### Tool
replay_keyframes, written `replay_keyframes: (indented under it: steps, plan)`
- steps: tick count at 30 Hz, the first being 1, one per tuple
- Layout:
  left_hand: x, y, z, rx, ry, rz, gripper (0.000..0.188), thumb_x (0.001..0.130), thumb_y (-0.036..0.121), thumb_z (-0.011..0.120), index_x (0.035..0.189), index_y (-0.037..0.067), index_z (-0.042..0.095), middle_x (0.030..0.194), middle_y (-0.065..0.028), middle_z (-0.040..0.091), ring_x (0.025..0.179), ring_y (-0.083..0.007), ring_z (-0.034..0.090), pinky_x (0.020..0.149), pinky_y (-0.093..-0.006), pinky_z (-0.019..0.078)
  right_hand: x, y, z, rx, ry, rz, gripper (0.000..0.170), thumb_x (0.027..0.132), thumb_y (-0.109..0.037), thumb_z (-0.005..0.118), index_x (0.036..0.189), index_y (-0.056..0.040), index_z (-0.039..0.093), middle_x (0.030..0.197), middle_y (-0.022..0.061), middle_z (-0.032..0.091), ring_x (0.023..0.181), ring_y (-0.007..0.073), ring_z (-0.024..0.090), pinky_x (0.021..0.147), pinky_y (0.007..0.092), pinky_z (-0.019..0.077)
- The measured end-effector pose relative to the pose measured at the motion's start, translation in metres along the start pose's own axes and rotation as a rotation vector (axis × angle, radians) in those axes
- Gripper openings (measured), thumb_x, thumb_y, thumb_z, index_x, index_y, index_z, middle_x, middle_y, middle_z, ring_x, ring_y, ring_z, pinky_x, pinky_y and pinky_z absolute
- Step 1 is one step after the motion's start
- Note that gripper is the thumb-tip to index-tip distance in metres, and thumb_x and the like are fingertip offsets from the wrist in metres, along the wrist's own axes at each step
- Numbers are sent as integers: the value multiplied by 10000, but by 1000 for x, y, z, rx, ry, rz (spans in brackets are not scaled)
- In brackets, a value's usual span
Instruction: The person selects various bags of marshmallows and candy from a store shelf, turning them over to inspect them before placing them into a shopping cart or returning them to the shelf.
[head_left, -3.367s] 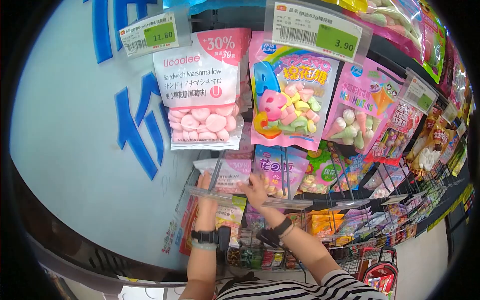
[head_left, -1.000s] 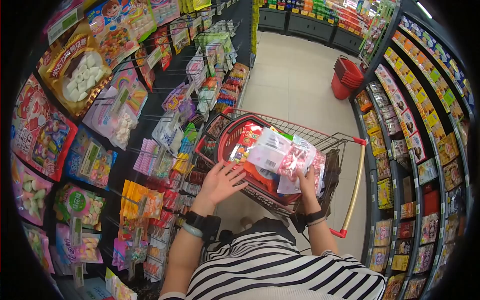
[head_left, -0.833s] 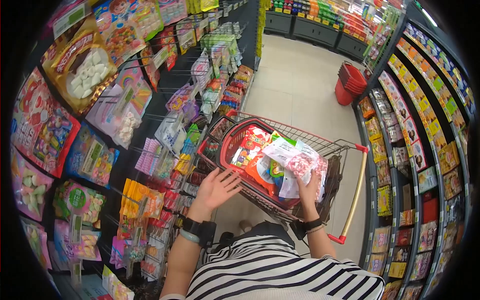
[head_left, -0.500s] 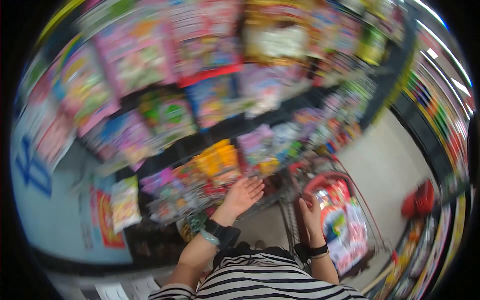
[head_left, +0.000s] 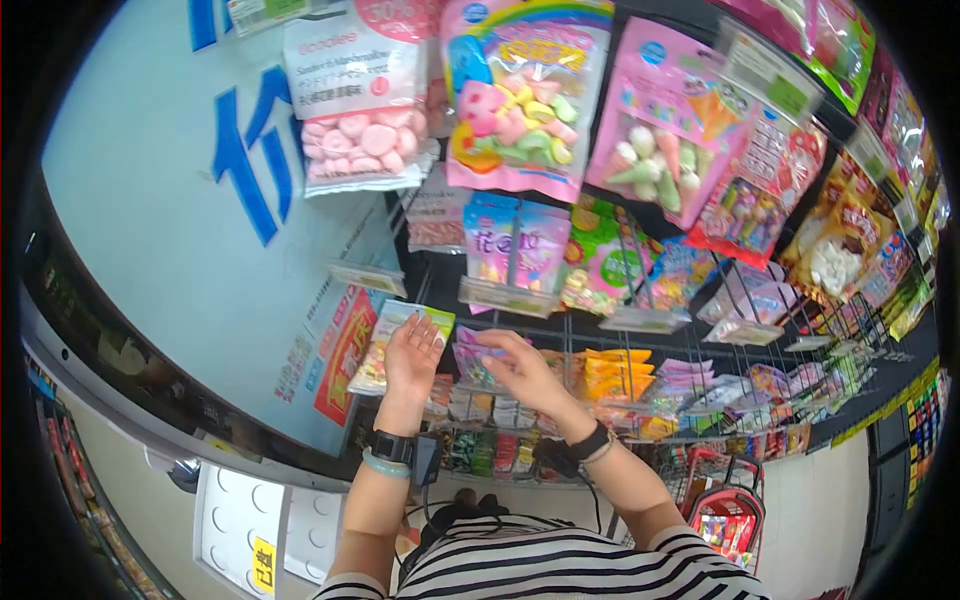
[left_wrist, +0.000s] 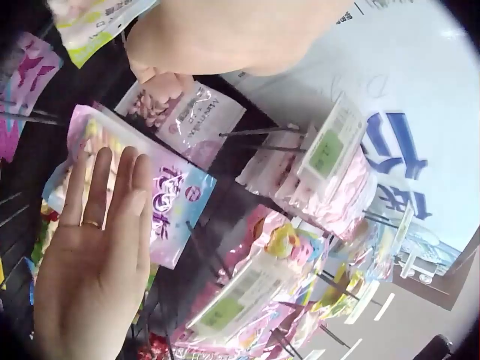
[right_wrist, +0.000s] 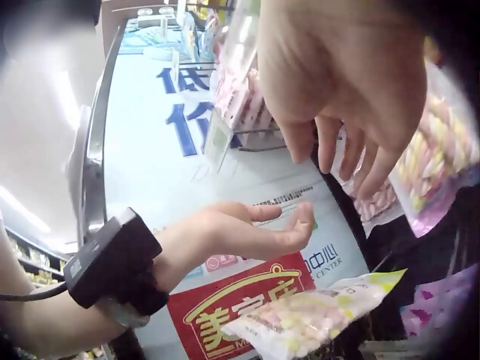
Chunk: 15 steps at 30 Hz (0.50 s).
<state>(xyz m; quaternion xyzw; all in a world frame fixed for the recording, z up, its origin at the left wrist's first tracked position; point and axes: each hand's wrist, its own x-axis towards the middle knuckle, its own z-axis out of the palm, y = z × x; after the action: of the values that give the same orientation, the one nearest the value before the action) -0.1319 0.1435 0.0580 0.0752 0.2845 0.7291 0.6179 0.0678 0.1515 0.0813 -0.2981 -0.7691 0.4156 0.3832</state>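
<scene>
Both hands are in front of the candy rack and hold nothing. My left hand (head_left: 412, 360) is raised with its fingers loosely bent, beside a white and yellow-green marshmallow bag (head_left: 371, 366) that it partly covers. To its right, my right hand (head_left: 528, 372) reaches in with relaxed fingers, below the purple-and-blue bag (head_left: 515, 245). Farther back hangs a pink marshmallow bag (left_wrist: 196, 124), seen past the left hand in the left wrist view. A larger Ucoolee sandwich marshmallow bag (head_left: 360, 110) hangs above. The right wrist view shows the right hand's fingers pointing down.
Rows of hanging sweets, such as orange packs (head_left: 615, 375), continue right along hooks and clear price holders (head_left: 508, 297). A pale panel (head_left: 150, 200) with blue characters stands on the left. The cart with a red basket (head_left: 728, 495) is at lower right; a white stand (head_left: 235, 520) is at lower left.
Both hands gripped a pink marshmallow bag at the rack; later the right hand held it over the cart's basket and let go. The view has swung back to the rack, hands empty.
</scene>
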Motion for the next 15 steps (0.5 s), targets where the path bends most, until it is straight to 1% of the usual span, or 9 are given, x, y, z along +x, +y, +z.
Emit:
replay_keyframes:
  steps: [3, 6, 7, 9, 10, 11, 13, 14, 15]
  plan:
    - [31, 26, 6, -14, 21, 53, 304, 902, 232, 432, 1150, 65, 484, 1159, -60, 538, 1034, -192, 508, 897, -356, 417, 56, 13, 25, 19, 0, -73, 352, 878, -180, 563, 1183, -17, 498, 1264, 140, 461, 1098, 250, 509, 839, 330, 468]
    - [80, 35, 14, -79, 65, 73, 424, 927, 246, 412, 1295, 39, 369, 1345, -104, 401, 1258, -251, 345, 1039, -402, 287, 104, 27, 38, -16, -3, -28, 534, 875, -180, 570, 1334, -33, 339, 1379, 144, 319, 1214, 278, 396, 934, 373, 430]
    - [85, 38, 23, -82, 57, 76, 424, 927, 246, 412, 1295, 39, 369, 1345, -104, 401, 1258, -251, 345, 1039, -402, 287, 117, 38, 43, -21, -2, -34, 534, 875, -180, 570, 1334, -33, 339, 1379, 144, 319, 1214, 278, 396, 934, 373, 430]
    - [96, 44, 44, 135, 80, 155, 468, 933, 228, 408, 1343, 23, 312, 1400, -119, 334, 1322, -264, 252, 1064, -429, 237, 152, 63, 50, -14, 258, 63, 648, 846, -239, 611, 1361, -12, 289, 1391, 161, 305, 1219, 286, 388, 930, 394, 429]
    - [168, 31, 7, 269, 66, 300, 453, 934, 203, 404, 1339, 17, 324, 1383, -140, 355, 1315, -287, 266, 1069, -412, 232, 164, 56, 43, -32, 260, 159, 729, 822, -273, 634, 1374, 8, 250, 1407, 179, 278, 1237, 303, 364, 933, 383, 425]
    - [187, 35, -2, 264, 45, 306, 453, 934, 203, 404, 1339, 17, 324, 1383, -140, 355, 1315, -287, 266, 1069, -412, 232, 176, 69, 43, -145, 297, 137, 773, 812, -286, 641, 1383, 16, 215, 1422, 200, 236, 1285, 325, 289, 1006, 378, 345]
    - [194, 48, 9, 1417, -98, 1322, 548, 906, 411, 453, 1294, 28, 397, 1251, -120, 449, 1164, -240, 415, 970, -353, 324, 199, 84, 46, -205, 398, 57, 818, 813, -281, 636, 1393, 25, 147, 1432, 223, 189, 1320, 327, 218, 1070, 363, 229]
    - [192, 48, 37, 684, -373, 1032, 519, 902, 406, 465, 1249, 19, 448, 1206, -101, 473, 1107, -197, 444, 933, -312, 343, 208, 86, 46, -179, 420, 137, 850, 811, -267, 637, 1397, 27, 97, 1440, 233, 146, 1343, 297, 167, 1093, 355, 149]
    - [216, 54, 45, 341, -249, 492, 487, 902, 386, 474, 1251, 48, 455, 1193, -67, 486, 1071, -165, 458, 902, -307, 357, 217, 90, 43, -186, 429, 124, 850, 811, -267, 637, 1397, 27, 97, 1440, 233, 146, 1343, 297, 167, 1093, 355, 149]
